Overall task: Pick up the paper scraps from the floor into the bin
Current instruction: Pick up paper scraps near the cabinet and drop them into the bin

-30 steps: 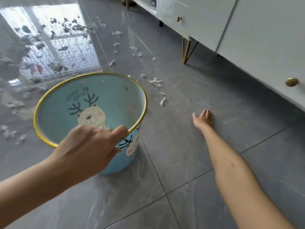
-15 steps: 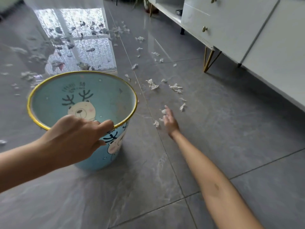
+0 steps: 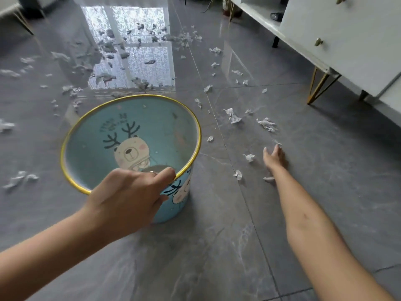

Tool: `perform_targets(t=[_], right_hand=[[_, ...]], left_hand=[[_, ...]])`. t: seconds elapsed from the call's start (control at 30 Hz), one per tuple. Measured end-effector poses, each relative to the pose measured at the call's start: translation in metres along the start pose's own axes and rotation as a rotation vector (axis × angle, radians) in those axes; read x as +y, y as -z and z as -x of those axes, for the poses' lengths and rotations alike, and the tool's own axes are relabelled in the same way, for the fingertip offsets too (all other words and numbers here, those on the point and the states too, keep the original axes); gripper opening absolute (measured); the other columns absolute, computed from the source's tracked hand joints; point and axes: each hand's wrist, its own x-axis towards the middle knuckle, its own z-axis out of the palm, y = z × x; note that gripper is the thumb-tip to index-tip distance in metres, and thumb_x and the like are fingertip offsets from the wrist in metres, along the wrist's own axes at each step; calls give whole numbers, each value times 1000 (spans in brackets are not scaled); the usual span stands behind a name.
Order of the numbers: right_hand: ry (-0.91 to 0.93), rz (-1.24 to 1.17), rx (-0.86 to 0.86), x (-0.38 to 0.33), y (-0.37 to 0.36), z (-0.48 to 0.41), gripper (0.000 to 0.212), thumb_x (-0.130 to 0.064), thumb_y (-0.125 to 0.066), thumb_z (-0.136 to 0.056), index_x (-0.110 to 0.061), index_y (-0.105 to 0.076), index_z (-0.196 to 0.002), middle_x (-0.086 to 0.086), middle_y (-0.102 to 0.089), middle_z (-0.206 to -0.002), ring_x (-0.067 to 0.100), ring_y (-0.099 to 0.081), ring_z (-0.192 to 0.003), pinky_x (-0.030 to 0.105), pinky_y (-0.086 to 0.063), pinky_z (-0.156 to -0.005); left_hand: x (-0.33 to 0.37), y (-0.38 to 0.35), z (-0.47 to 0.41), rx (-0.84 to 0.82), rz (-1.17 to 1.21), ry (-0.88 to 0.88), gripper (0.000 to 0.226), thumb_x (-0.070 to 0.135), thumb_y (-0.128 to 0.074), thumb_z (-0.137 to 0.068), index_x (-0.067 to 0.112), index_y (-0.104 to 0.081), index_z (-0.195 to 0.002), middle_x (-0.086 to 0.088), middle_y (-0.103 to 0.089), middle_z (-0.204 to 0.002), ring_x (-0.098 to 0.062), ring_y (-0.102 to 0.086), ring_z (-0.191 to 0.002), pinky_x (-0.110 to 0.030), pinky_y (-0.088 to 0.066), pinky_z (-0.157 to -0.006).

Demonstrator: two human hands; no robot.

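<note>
The right hand (image 3: 275,156) has slid further out among the scraps (image 3: 249,157), fingers spread flat (nothing gathered yet); the left hand (image 3: 130,196) still clamps the bin (image 3: 191,131) rim.

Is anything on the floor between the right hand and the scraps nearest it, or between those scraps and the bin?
Nothing visible. The right hand lies on bare tile with a paper scrap just to its left; only open floor separates that scrap from the blue bin, gripped by the left hand.
</note>
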Motion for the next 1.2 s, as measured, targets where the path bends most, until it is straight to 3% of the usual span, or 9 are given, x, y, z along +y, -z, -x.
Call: perform_targets(t=[0.2,0.3,0.4,0.47,0.57,0.63,0.83,1.0,1.2], right_hand=[[293,-184,-57,-40,-39,32,48,-35,-35,-97,-4,-53,-129,12,-47,-141,24,-43,-131,30,-29,-108],[230,-449,-80,-46,-49,62,46,-32,-33,-100,-5,-70,-106,8,-68,-113,15,-68,-92,19,-50,-73],[200,-611,-149,-51,-41,79,52,-28,-30,-102,-2,-73,-93,13,-70,-84,7,-58,-58,10,-40,-46],[222,-593,36,-49,-24,83,52,-30,-28,-100,-4,-73,-95,13,-69,-77,12,-56,-62,16,-40,-58],[153,-272,369,-25,-16,89,50,-34,-30,-91,-6,-60,-119,16,-56,-130,29,-48,-123,33,-27,-108],[-13,-44,178,-11,-30,110,66,-48,-38,-90,-8,-32,-142,18,-24,-152,32,-15,-143,41,-5,-116],[222,328,-29,-24,-55,129,87,-63,-39,-87,-19,2,-149,14,-6,-156,33,-8,-143,43,-6,-115],[376,575,-43,-50,-39,105,56,-53,-34,-94,-23,-28,-141,16,-34,-134,36,-51,-112,37,-45,-84],[550,545,-48,-34,-35,111,38,-33,-30,-101,-5,-53,-112,23,-63,-106,41,-62,-97,41,-49,-75]], left_hand=[[-2,-3,1,-3,18,-12,36,19,-82,-52,12,-57,-77,2,-57,-47,-24,-52,-34,-19,-30,-35],[-2,-2,2,-5,29,-16,37,18,-83,-51,12,-56,-76,1,-56,-46,-25,-51,-34,-18,-30,-35],[-1,0,1,-5,32,-20,38,19,-82,-51,12,-55,-77,2,-55,-46,-24,-52,-35,-19,-28,-36],[-2,1,0,-5,32,-13,38,21,-82,-52,12,-57,-78,2,-56,-48,-24,-54,-36,-18,-26,-38],[-1,1,1,-16,19,-6,37,21,-82,-53,11,-58,-79,1,-58,-48,-24,-55,-36,-19,-25,-38],[-1,1,0,-25,10,-6,37,21,-82,-53,10,-58,-79,1,-57,-48,-24,-53,-35,-20,-23,-39],[0,2,-1,-49,-7,-9,38,21,-83,-53,9,-60,-80,0,-58,-47,-24,-52,-33,-19,-20,-41],[-3,0,-2,-62,4,-32,42,21,-84,-51,9,-58,-82,-1,-57,-47,-25,-53,-34,-19,-22,-40],[-5,-2,-1,-53,9,-53,41,21,-83,-53,10,-56,-81,0,-56,-46,-24,-51,-31,-19,-20,-39]])
